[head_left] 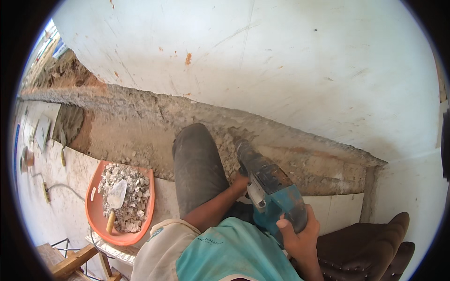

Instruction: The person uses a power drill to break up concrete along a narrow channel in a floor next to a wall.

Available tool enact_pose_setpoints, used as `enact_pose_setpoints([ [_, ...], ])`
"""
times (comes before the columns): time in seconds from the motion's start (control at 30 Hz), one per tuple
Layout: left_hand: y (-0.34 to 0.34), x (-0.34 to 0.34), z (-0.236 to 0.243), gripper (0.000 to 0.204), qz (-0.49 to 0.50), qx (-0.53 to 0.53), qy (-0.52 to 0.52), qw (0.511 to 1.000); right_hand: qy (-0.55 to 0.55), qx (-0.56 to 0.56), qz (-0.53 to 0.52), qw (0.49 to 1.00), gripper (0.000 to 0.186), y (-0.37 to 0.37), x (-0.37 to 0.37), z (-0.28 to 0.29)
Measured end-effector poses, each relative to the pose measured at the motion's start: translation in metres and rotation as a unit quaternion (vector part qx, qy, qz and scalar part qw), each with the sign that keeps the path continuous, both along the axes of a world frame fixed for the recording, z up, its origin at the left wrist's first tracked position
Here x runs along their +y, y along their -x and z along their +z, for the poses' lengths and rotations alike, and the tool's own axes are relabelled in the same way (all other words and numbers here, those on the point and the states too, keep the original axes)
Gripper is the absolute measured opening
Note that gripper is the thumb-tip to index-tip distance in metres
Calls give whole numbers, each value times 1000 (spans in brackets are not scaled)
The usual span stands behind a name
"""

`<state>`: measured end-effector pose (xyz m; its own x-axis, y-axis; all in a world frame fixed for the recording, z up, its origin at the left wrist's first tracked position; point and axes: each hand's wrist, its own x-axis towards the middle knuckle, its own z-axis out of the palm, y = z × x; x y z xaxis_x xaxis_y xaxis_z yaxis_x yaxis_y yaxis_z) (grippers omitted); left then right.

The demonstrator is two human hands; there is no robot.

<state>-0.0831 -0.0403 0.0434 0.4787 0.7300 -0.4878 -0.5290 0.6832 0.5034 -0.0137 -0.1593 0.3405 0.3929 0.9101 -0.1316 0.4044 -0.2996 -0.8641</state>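
A teal and black demolition hammer (276, 187) is in both my hands, tilted with its dusty front end toward the rough channel (281, 161) at the foot of the wall. My right hand (302, 236) is wrapped round its rear end, thumb on top. At the tool's front left side my left hand (241, 182) is closed, partly hidden by the body. The tip meets the broken concrete near my bent knee (197, 154); dust and shadow hide any bit.
Left of me sits an orange pan (150, 201) of rubble (132, 187), with a wooden-handled trowel (117, 194) on top. A cable (68, 187) runs across the pale floor. Wooden legs (72, 262) stand lower left, a brown padded chair (361, 253) lower right. A white wall (281, 61) rises ahead.
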Motion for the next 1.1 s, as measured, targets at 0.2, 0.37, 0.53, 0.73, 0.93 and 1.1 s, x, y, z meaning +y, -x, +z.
enact_pose_setpoints([
  [0.2, -7, 10, -9, 45, 21, 26, -14, 999, 5, -30, 21, 999, 42, -4, 9, -17],
  [0.37, -22, 14, -46, 42, 11, 23, 45, 999, 66, -29, -11, 997, 45, -12, 33, -10],
  [0.53, -29, 44, -100, 40, -12, -70, 127, 989, 6, -138, 61, 989, 55, -9, 82, -18],
  [0.73, -42, 40, -106, 38, -22, -15, 29, 999, 31, -78, 57, 995, 53, -17, 91, -20],
  [0.93, -23, 21, 18, 42, -145, 223, 104, 958, 104, 27, -30, 994, 47, -30, 77, 4],
  [1.1, -25, -10, -4, 38, -155, -2, 1, 988, 82, 23, -62, 994, 44, -19, 48, 25],
])
